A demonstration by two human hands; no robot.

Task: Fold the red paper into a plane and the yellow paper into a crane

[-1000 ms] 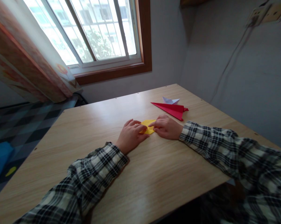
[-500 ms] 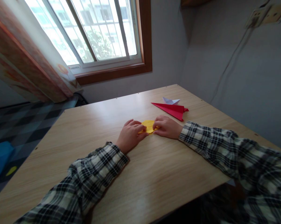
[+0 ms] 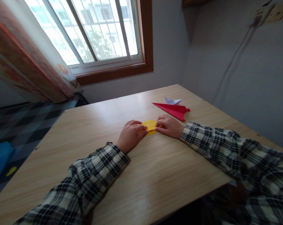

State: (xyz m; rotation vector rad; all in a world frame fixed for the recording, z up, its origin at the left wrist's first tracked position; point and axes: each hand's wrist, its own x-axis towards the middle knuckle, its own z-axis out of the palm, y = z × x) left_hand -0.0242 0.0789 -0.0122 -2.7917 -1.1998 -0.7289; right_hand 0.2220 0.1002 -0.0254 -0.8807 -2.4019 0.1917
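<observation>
Yellow paper (image 3: 151, 124) looks part-folded; what's left, unclear. Left hand (image 3: 130, 134) and right hand (image 3: 170, 126) curled, pinching its ends. Red paper (image 3: 171, 109), white paper (image 3: 172, 101) beyond, already folded.

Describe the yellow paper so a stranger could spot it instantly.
Find the wooden table by the window. Between the left hand and right hand is the yellow paper. Unlike the red folded paper and white folded paper farther back, it is held by both hands.

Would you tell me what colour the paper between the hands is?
The paper is yellow, as the head view shows.
</observation>
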